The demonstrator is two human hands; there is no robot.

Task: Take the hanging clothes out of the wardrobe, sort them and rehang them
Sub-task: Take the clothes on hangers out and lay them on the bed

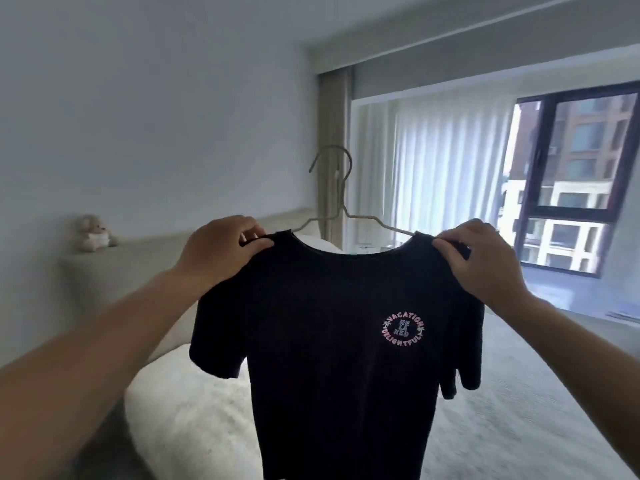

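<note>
1. Black t-shirt (332, 341) is hanging on a thin light wire hanger (334, 188), held up mid-frame in the air, over the near part of the bed (519, 393).
2. Shirt look: short sleeves, round neck, plain dark fabric, front facing the camera. Small round pink logo (402, 330) on the right chest side, reading "VACATION" on top, "DELIGHTFUL" below, blue lettering in the centre.
3. Hanger hook is sticking up above the collar, open end pointing left; both hanger arms are running into the neckline.
4. Left hand (221, 251) is pinching the left shoulder seam, fingers curled round the fabric edge just beside the collar.
5. Right hand (481, 261) is gripping the right shoulder the same way, fingers clenched on the fabric.
6. Shirt is hanging straight; right sleeve is folding back a bit, left sleeve is spreading out flat.
7. Behind: padded headboard (114, 271) far left with a small plush toy (91, 233) sitting on its top ledge; white pillow (183, 393) near left under the shirt.
8. Far right: window (571, 178) with sheer white curtain (433, 168) partly covering it, beige drape (334, 133) at its left edge.
</note>
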